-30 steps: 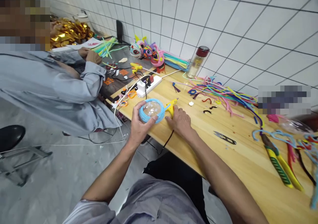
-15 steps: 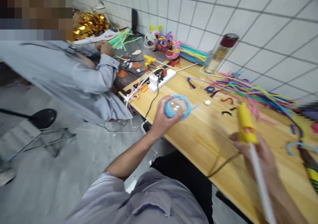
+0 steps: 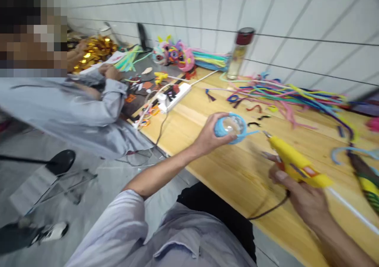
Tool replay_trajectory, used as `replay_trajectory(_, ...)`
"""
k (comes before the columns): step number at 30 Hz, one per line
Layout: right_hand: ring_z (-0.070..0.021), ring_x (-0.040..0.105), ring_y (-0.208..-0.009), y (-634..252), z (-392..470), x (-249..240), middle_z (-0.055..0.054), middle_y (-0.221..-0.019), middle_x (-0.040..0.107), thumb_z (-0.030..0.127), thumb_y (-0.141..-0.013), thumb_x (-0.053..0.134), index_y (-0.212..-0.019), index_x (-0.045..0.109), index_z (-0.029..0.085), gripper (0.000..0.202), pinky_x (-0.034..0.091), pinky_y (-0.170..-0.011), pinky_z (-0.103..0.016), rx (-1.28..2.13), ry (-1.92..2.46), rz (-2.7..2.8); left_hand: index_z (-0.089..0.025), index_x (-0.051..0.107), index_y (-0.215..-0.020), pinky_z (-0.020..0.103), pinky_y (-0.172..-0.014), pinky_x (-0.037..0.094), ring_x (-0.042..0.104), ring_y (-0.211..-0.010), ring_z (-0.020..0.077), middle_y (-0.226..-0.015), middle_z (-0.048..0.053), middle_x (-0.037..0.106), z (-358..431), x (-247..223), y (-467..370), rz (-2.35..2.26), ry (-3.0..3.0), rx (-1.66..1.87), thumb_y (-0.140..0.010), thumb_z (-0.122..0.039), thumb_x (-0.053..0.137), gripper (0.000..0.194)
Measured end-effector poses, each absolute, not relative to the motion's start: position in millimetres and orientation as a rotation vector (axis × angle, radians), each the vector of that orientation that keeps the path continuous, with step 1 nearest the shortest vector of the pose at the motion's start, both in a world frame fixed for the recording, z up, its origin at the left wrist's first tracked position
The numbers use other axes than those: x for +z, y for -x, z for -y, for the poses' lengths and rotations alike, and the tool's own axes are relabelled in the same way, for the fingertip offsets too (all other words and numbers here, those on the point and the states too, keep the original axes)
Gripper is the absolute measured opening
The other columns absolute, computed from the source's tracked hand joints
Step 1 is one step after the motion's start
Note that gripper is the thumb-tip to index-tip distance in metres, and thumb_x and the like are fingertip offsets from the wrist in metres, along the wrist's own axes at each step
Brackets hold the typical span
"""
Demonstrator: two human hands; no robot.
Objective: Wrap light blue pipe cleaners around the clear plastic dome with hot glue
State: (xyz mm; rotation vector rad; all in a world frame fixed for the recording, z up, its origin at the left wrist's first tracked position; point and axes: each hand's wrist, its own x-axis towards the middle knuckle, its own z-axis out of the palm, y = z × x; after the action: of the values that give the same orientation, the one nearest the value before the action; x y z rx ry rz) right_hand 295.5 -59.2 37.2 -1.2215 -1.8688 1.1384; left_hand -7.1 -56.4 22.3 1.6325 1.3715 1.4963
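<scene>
My left hand [image 3: 211,134] is closed around a clear round ball wrapped in light blue pipe cleaner [image 3: 219,128], held above the table. A loose blue end sticks out from it to the right. My right hand [image 3: 306,198] grips a yellow hot glue gun [image 3: 299,162] by its handle, the fingers wrapped round it. The gun's metal nozzle points left toward the loose blue end, with a small gap between them. A long white glue stick [image 3: 352,209] juts from the back of the gun, and a dark cord hangs below my hand.
Loose coloured pipe cleaners [image 3: 284,95] lie along the wall near a tall jar with a dark red lid [image 3: 240,53]. A white power strip [image 3: 174,97], colourful lion-head figures [image 3: 185,57] and another yellow glue gun [image 3: 160,77] are further left. A co-worker's sleeve [image 3: 97,105] is at left.
The glue gun has swung round from pointing away to pointing left, its nozzle now near the ball. My left hand has moved right in view with the ball, as the view shifted.
</scene>
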Motion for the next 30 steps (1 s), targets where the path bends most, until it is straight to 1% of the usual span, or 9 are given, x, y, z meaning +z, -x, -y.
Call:
replay_trajectory(3,-0.0222,0.063,-0.07,-300,65,30,-0.002,-0.074,0.062,0.051,-0.093,0.068,-0.097,0.073,0.026,0.026,0.056,-0.067,-0.037,1.233,1.181,1.74,-0.025,0.059,-0.14,0.052,-0.124,0.045,0.057,-0.143,0.0332,-0.149,0.014,0.061,46,17,9,-1.366,-1.692,1.445,-0.079,-0.057,0.089,0.075)
replay_trajectory(6,-0.0191,0.055,-0.062,-302,67,23,0.0,-0.071,0.058,0.049,-0.094,0.069,-0.104,0.076,0.025,0.027,0.05,-0.058,-0.034,1.334,1.168,1.739,-0.026,0.057,-0.143,0.052,-0.125,0.044,0.057,-0.146,0.0329,-0.15,0.014,0.06,42,9,10,-1.346,-1.72,1.417,-0.082,-0.055,0.088,0.074)
replay_trajectory(8,-0.0185,0.052,-0.06,-302,66,22,0.001,-0.069,0.057,0.05,-0.095,0.068,-0.109,0.076,0.025,0.029,0.047,-0.056,-0.033,1.392,1.146,1.746,-0.027,0.057,-0.144,0.052,-0.126,0.044,0.056,-0.147,0.0331,-0.153,0.014,0.058,42,6,9,-1.345,-1.733,1.392,-0.082,-0.054,0.088,0.074)
replay_trajectory(12,-0.017,0.05,-0.059,-302,65,26,0.001,-0.069,0.057,0.05,-0.097,0.065,-0.115,0.075,0.024,0.033,0.045,-0.057,-0.031,1.468,1.094,1.821,-0.029,0.057,-0.144,0.055,-0.128,0.042,0.053,-0.151,0.0338,-0.157,0.014,0.054,44,4,6,-1.336,-1.801,1.345,-0.082,-0.05,0.089,0.073)
replay_trajectory(16,-0.0153,0.047,-0.058,-297,63,34,0.003,-0.065,0.053,0.048,-0.096,0.063,-0.11,0.077,0.021,0.033,0.041,-0.056,-0.029,1.469,1.072,1.872,-0.03,0.056,-0.145,0.056,-0.129,0.041,0.052,-0.152,0.0339,-0.157,0.014,0.054,42,3,6,-1.309,-1.837,1.328,-0.083,-0.049,0.089,0.072)
replay_trajectory(19,-0.0154,0.047,-0.058,-294,62,35,0.002,-0.065,0.055,0.047,-0.093,0.064,-0.102,0.077,0.02,0.031,0.043,-0.057,-0.03,1.444,1.048,1.868,-0.03,0.056,-0.144,0.056,-0.128,0.042,0.052,-0.152,0.0343,-0.157,0.014,0.053,41,4,8,-1.315,-1.84,1.316,-0.082,-0.052,0.089,0.073)
replay_trajectory(23,-0.017,0.053,-0.063,-292,60,31,0.0,-0.07,0.062,0.044,-0.094,0.063,-0.101,0.077,0.021,0.028,0.046,-0.06,-0.03,1.395,1.033,1.894,-0.031,0.056,-0.144,0.056,-0.129,0.041,0.052,-0.151,0.0341,-0.158,0.014,0.053,42,6,8,-1.327,-1.862,1.288,-0.081,-0.053,0.089,0.074)
replay_trajectory(27,-0.0183,0.056,-0.064,-291,60,30,-0.001,-0.071,0.066,0.043,-0.092,0.063,-0.087,0.074,0.022,0.025,0.047,-0.061,-0.031,1.371,1.053,1.933,-0.031,0.056,-0.144,0.058,-0.128,0.041,0.052,-0.152,0.0344,-0.158,0.014,0.053,43,9,7,-1.32,-1.881,1.272,-0.082,-0.051,0.089,0.073)
replay_trajectory(30,-0.0198,0.061,-0.067,-290,60,32,-0.003,-0.075,0.071,0.043,-0.091,0.062,-0.093,0.075,0.023,0.024,0.05,-0.063,-0.032,1.391,1.062,1.931,-0.032,0.056,-0.144,0.059,-0.128,0.042,0.051,-0.152,0.0349,-0.158,0.013,0.053,43,10,8,-1.327,-1.894,1.257,-0.082,-0.052,0.089,0.073)
